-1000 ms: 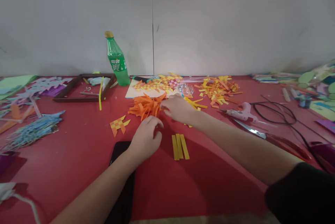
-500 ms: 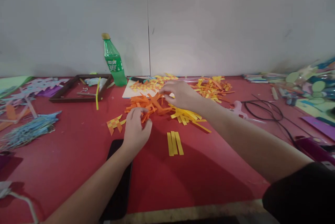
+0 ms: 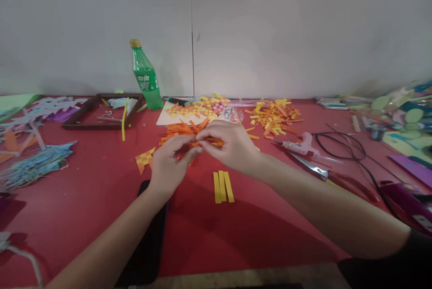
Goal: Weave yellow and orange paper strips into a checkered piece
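My left hand [image 3: 170, 160] and my right hand [image 3: 231, 142] meet at their fingertips over a pile of orange paper strips [image 3: 182, 128]. Both are closed in a pinch. Orange shows between and around the fingers, but whether it is a held strip or the pile behind is unclear. Three yellow paper strips [image 3: 222, 187] lie side by side in front of the hands. Left of my left hand rests a small woven orange-and-yellow piece [image 3: 145, 159]. A black phone [image 3: 148, 239] lies partly under my left forearm.
Behind stand a green bottle [image 3: 146, 79] and a dark frame [image 3: 76, 125]. Yellow-orange woven pieces [image 3: 192, 110] lie on a pale sheet. To the right are mixed strips [image 3: 275, 115], a pink glue gun [image 3: 303, 145], scissors [image 3: 319, 169] and a black cable [image 3: 354, 154]. Blue strands [image 3: 37, 165] lie left.
My hands have come together: the right moved down and toward the left, and their fingers closed into pinches. The glue gun's front and the scissors now show beyond my right forearm.
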`<state>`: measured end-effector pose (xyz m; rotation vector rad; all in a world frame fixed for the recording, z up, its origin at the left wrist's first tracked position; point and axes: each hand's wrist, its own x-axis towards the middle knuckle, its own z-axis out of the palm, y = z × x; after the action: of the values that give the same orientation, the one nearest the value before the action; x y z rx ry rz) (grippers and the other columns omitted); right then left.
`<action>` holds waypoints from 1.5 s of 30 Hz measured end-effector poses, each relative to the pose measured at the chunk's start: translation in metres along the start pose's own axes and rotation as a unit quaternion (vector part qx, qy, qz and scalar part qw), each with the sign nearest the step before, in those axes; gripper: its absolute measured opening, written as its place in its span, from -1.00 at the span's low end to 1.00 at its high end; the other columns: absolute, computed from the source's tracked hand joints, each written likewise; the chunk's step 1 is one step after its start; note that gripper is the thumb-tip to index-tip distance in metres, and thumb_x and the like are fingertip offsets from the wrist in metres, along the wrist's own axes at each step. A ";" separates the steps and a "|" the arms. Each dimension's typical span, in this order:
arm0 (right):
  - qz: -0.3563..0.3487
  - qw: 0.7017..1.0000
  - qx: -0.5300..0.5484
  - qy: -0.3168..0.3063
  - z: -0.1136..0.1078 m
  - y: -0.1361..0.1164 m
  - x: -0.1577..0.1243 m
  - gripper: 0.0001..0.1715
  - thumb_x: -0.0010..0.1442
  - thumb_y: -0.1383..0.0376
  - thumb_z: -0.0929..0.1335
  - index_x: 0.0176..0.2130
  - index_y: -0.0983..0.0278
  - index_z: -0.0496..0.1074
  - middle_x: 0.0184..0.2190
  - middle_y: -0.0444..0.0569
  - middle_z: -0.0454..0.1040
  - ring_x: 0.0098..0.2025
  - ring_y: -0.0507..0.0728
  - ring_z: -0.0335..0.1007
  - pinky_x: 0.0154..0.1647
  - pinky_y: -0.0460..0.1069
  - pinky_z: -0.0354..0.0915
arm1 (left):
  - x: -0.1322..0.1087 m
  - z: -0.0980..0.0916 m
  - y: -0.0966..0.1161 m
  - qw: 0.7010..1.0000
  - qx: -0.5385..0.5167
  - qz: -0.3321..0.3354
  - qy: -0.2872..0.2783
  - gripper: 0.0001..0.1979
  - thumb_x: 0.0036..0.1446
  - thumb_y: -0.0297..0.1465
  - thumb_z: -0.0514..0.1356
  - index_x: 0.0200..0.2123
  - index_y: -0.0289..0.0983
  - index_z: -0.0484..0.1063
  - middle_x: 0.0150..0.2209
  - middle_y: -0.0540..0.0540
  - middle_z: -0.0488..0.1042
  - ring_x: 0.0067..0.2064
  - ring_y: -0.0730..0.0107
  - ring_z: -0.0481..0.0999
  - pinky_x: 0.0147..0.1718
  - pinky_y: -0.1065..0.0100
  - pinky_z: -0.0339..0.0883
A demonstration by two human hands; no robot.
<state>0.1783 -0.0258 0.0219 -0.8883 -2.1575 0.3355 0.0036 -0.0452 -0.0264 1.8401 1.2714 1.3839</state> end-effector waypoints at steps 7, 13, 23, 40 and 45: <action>0.116 0.990 0.080 0.004 -0.011 -0.002 -0.014 -0.90 0.17 0.36 0.36 -0.32 0.26 0.52 -0.35 -0.10 0.55 -0.30 0.02 0.46 -0.26 -0.08 0.37 | 0.006 -0.011 0.012 0.997 0.056 -0.028 -0.035 -0.84 0.08 -0.24 0.28 -0.32 -0.15 0.62 -0.34 -0.01 0.65 -0.31 0.25 0.60 -0.29 0.29 0.46; 0.189 0.977 0.095 0.033 -0.012 0.017 -0.022 -0.90 0.15 0.29 0.37 -0.33 0.26 0.50 -0.34 -0.08 0.57 -0.32 0.05 0.49 -0.25 -0.03 0.42 | 0.012 -0.016 -0.004 0.990 0.090 -0.054 -0.096 -0.72 0.12 -0.14 0.20 -0.38 -0.20 0.59 -0.55 0.03 0.58 -0.60 0.41 0.45 -0.60 0.43 0.32; 0.290 0.946 0.090 0.111 -0.034 0.033 -0.045 -0.87 0.10 0.25 0.40 -0.35 0.28 0.47 -0.35 -0.05 0.55 -0.32 0.08 0.49 -0.27 -0.02 0.38 | 0.044 -0.007 -0.021 0.981 0.168 0.042 -0.085 -0.76 0.20 -0.21 0.12 -0.26 -0.14 0.57 -0.14 -0.09 0.60 0.04 0.04 0.46 0.16 0.01 0.11; 0.237 0.938 0.246 0.054 0.002 0.013 -0.090 -0.86 0.10 0.25 0.42 -0.30 0.25 0.45 -0.33 -0.05 0.53 -0.28 0.06 0.48 -0.25 -0.05 0.43 | -0.010 0.002 0.014 0.964 0.071 -0.038 -0.253 -0.86 0.17 -0.31 0.20 -0.30 -0.20 0.55 -0.29 0.00 0.62 -0.25 0.33 0.58 -0.23 0.38 0.44; 0.165 0.951 0.257 0.049 0.012 0.015 -0.104 -0.74 0.10 0.24 0.46 -0.20 0.23 0.40 -0.34 -0.07 0.49 -0.33 0.03 0.46 -0.27 -0.06 0.45 | -0.016 0.008 0.010 0.967 0.032 -0.012 -0.254 -0.87 0.18 -0.38 0.18 -0.26 -0.20 0.55 -0.26 0.00 0.63 -0.22 0.35 0.60 -0.21 0.39 0.44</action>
<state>0.2251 -0.0862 -0.0505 -0.9272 -1.7004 0.9495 0.0141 -0.0623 -0.0285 2.0381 1.0685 0.7847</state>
